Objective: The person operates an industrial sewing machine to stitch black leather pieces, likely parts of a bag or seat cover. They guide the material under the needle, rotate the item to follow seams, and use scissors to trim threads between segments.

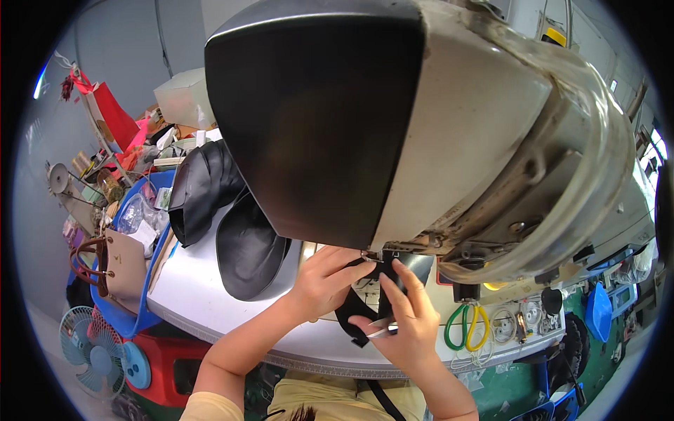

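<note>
The head of a large sewing machine (316, 126), dark at the front and pale at the side, fills the upper middle. Beneath it, a narrow black leather-like piece (354, 312) lies by the needle area. My left hand (324, 279) has its fingers close together, fingertips on the black piece beside the machine's foot; its exact grip is partly hidden by the machine. On the other side, my right hand (408, 326) keeps a slim silver tool (383, 330) between thumb and palm, with index and middle fingers stretched toward the black piece. The tool's exact kind cannot be made out.
Black leather-like pieces (249, 249) lie on the white table (189, 291) at left. Beyond stand a blue bin (116, 309), a beige handbag (126, 263) and a fan (95, 351). Green-handled and yellow-handled scissors (456, 328) and bobbins (503, 323) sit at right.
</note>
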Demonstrator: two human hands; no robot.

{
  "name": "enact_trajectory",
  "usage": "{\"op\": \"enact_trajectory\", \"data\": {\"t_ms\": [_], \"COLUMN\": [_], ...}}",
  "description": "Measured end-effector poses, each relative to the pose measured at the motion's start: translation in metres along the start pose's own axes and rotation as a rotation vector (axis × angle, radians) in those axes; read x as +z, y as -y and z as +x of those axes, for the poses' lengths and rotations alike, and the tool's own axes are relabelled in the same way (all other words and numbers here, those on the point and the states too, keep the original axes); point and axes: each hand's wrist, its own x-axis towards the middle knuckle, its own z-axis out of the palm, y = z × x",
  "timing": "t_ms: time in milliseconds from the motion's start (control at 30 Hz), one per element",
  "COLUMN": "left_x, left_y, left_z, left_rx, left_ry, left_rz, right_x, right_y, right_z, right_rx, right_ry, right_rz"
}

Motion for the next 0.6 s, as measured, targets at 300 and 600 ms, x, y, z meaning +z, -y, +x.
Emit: {"op": "enact_trajectory", "data": {"t_ms": [300,600], "left_x": [-0.004,-0.001], "left_y": [0.001,-0.005], "left_z": [0.012,0.017], "left_rx": [0.059,0.064], "left_ry": [-0.033,-0.064], "left_rz": [0.008,0.148], "right_x": [0.002,-0.006], "right_y": [0.001,-0.009], "right_z": [-0.001,0.009], "right_rx": [0.042,0.005], "right_ry": [0.014,-0.014], "right_rz": [0.011,0.029]}}
